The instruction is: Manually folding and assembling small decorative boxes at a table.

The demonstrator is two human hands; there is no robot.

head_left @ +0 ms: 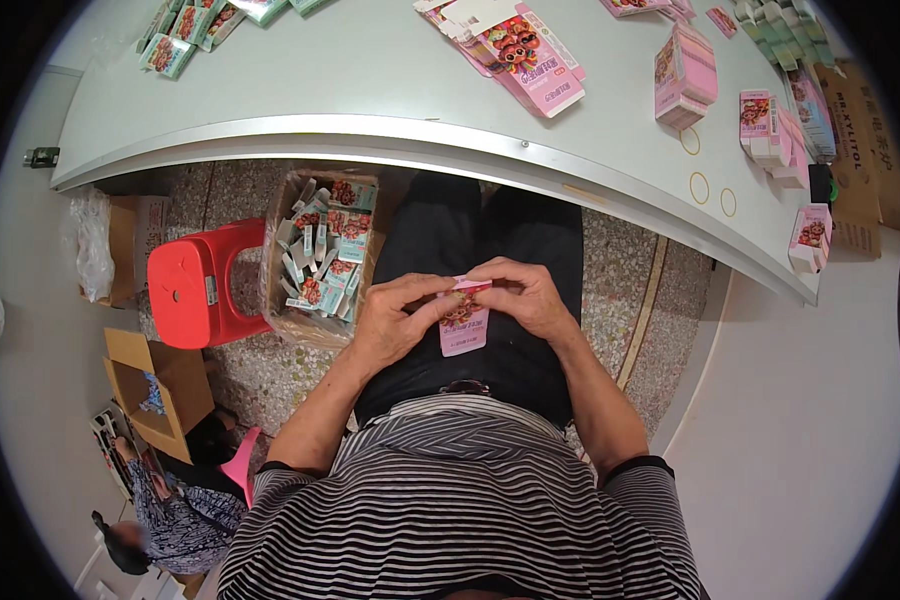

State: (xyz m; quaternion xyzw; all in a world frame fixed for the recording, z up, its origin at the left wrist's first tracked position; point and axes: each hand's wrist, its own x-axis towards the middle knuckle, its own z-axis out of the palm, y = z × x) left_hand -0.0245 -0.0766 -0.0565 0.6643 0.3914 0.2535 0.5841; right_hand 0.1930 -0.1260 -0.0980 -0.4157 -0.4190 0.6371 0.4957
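Observation:
Above my lap I hold a small pink carton (464, 338) with a red cartoon print, its lower end hanging toward my belt. My left hand (398, 316) pinches it near the upper left edge. On the opposite side, the fingers of my right hand (528, 296) close on its upper right edge, both thumbs over the printed face. The fingers partly cover the carton's top end, so I cannot tell whether its flap is folded in. Flat pink cartons (545, 85) lie in a pile on the white table (370, 85) ahead of me.
More pink cartons (686, 75) stand stacked at the right, near rubber bands (699, 188). Green cartons (168, 57) lie far left. Below the table are a box of green-and-white cartons (320, 240), a red stool (182, 292) and an open cardboard box (175, 390). Another person (185, 510) is at lower left.

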